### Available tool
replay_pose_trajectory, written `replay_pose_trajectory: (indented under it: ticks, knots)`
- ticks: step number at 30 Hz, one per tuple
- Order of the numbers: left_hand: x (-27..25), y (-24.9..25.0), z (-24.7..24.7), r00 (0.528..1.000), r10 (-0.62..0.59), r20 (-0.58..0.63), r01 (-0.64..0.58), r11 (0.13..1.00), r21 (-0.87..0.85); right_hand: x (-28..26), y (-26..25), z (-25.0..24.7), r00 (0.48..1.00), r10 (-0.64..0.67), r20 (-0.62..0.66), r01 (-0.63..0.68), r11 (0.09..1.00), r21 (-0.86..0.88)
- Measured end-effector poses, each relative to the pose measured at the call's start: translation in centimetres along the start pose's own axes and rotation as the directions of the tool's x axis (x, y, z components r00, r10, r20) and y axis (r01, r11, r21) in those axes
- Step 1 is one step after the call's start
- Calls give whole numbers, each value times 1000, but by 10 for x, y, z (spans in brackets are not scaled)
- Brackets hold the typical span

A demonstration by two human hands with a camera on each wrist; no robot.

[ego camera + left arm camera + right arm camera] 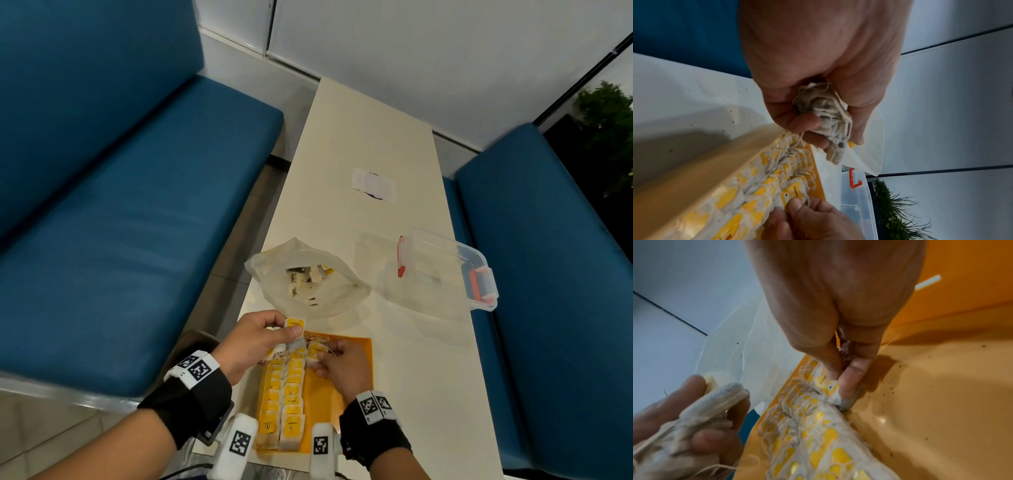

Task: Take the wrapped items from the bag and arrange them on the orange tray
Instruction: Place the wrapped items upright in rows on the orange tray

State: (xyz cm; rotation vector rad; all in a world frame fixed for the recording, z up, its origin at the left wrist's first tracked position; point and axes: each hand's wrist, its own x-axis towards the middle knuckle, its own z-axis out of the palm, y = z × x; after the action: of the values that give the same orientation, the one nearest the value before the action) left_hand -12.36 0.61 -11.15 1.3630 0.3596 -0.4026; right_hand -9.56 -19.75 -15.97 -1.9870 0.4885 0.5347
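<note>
On the orange tray (352,346) lie rows of wrapped tea bags (287,394) with yellow tags and loose strings. My left hand (286,328) hovers over the tray's far left corner and grips a bunch of tea bags (826,116), one yellow tag (295,323) sticking up. My right hand (320,357) pinches a single tea bag (828,386) at the far end of the rows, low on the tray. Just beyond the tray, the clear plastic bag (308,277) lies open with more tea bags inside.
A clear lidded plastic container (442,270) with red clips stands right of the bag. A white paper scrap (373,185) lies farther up the narrow cream table (411,359). Blue benches (137,222) flank the table on both sides. The tray's right half is bare.
</note>
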Motion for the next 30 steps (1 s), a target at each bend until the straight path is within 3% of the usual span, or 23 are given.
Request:
replay_pose_trajectory:
  ticks: [11, 22, 25, 28, 30]
  knots:
    - [3, -4, 0, 1000, 6, 9, -7, 999, 51, 1, 2, 2, 995, 26, -93, -30, 999, -41]
    - [4, -6, -2, 999, 31, 43, -38, 984, 175, -9, -5, -3, 995, -1, -101, -7, 997, -80]
    - [5, -5, -1, 997, 64, 54, -75, 966, 247, -23, -18, -16, 981, -98, -167, 70, 984, -166]
    - [8, -5, -1, 990, 103, 93, -127, 942, 310, -41, -40, -29, 959, -282, -34, 280, 958, -61]
    - [9, -4, 2, 986, 120, 117, -155, 919, 363, -51, -52, -34, 943, -310, 124, 301, 950, 88]
